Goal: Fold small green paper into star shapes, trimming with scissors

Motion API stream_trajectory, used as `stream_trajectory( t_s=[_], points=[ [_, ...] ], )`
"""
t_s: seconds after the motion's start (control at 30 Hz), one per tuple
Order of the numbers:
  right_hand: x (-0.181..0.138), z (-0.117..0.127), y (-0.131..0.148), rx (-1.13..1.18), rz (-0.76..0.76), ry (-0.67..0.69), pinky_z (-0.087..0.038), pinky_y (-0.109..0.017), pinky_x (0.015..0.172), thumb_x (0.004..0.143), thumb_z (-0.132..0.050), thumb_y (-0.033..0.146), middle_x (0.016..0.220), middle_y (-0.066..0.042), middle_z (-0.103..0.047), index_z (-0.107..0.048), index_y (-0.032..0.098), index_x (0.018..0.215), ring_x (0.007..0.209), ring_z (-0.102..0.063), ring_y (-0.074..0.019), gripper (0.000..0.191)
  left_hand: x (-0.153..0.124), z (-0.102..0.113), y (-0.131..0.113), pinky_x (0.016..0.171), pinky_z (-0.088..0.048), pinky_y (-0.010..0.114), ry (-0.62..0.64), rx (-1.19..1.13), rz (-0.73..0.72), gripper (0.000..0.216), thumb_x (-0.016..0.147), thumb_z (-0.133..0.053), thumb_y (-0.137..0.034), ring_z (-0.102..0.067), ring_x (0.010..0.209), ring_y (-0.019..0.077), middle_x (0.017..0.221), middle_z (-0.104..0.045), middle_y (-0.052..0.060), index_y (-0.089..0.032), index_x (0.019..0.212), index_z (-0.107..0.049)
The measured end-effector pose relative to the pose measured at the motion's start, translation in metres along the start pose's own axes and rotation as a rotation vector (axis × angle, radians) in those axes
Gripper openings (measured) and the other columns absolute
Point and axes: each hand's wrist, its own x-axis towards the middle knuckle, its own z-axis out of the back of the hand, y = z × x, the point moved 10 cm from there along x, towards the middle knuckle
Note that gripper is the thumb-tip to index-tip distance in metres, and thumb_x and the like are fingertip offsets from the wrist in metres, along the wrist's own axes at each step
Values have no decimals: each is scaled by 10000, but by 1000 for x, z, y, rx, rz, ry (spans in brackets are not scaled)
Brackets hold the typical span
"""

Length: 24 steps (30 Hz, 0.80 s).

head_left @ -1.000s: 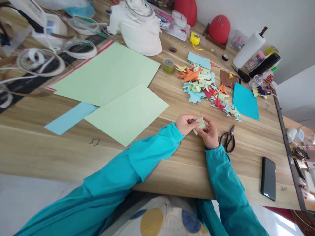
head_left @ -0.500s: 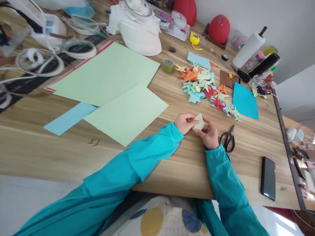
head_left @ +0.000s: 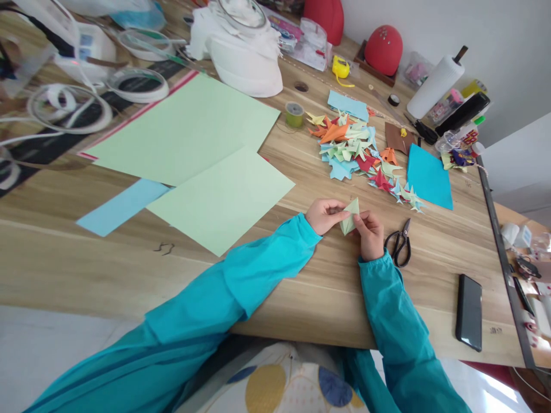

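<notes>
A small piece of pale green folded paper [head_left: 350, 221] is held just above the table between both hands. My left hand [head_left: 328, 215] pinches its left side, thumb on top. On the right side, my right hand [head_left: 370, 234] is closed on it, with the thumb pressed to its face. The paper now has a narrow, pointed diamond shape with a crease down it. Black-handled scissors [head_left: 400, 244] lie just right of my right hand. Beyond the hands rests a pile of folded paper cranes [head_left: 344, 143] in orange, green, blue, red and yellow.
Large pale green sheets [head_left: 224, 201] lie at left, over a light blue strip [head_left: 116, 212]. A turquoise paper stack [head_left: 429, 176] is at right. A phone [head_left: 469, 312] lies near the right edge. A thread spool [head_left: 294, 115] and yellow tape measure [head_left: 340, 67] stand farther back.
The folded paper has gone from a wider diamond to a narrower, longer one. My right thumb has moved up onto its face, while my left hand has stayed nearly in place.
</notes>
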Motion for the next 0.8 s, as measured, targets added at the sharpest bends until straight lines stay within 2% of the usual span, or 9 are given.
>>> stream_trajectory(
  t_s=[0.17, 0.37, 0.53, 0.7, 0.8],
  points=[
    [0, 5, -5, 44, -42, -36, -425, -215, 401, 702, -637, 406, 548, 38, -551, -512, 189, 656, 439, -494, -92, 254, 2, 2, 1, 650, -506, 315, -7, -19, -9, 320, 520, -738, -307, -619, 652, 163, 678, -675, 36, -109, 758, -657],
    [0, -1, 6, 124, 4, -10, -412, -205, 409, 690, -661, 348, 640, 39, -605, -510, 227, 902, 460, -510, -93, 287, 1, 2, -3, 707, -506, 325, -6, -66, -28, 405, 535, -737, -293, -622, 778, 188, 839, -692, 73, -107, 888, -662],
    [0, 3, 6, 113, 3, -44, -396, -207, 399, 700, -646, 372, 645, 45, -609, -496, 235, 902, 418, -485, -80, 286, 1, -3, 0, 599, -511, 289, 22, -105, 21, 455, 581, -716, -317, -611, 757, 180, 934, -664, 96, -114, 978, -623],
    [1, 5, 1, 136, -17, -49, -401, -208, 400, 687, -658, 359, 654, 45, -606, -494, 229, 828, 432, -501, -83, 252, 2, 0, -2, 488, -484, 244, -2, -106, -19, 372, 566, -728, -336, -577, 596, 114, 820, -620, 37, -132, 813, -538],
    [2, 5, 0, 148, -17, -48, -408, -210, 402, 679, -667, 333, 630, 48, -588, -505, 223, 784, 445, -516, -90, 222, 3, -1, -2, 479, -469, 245, 22, -84, -26, 336, 573, -722, -353, -558, 561, 106, 763, -602, 24, -136, 718, -512]
  ],
)
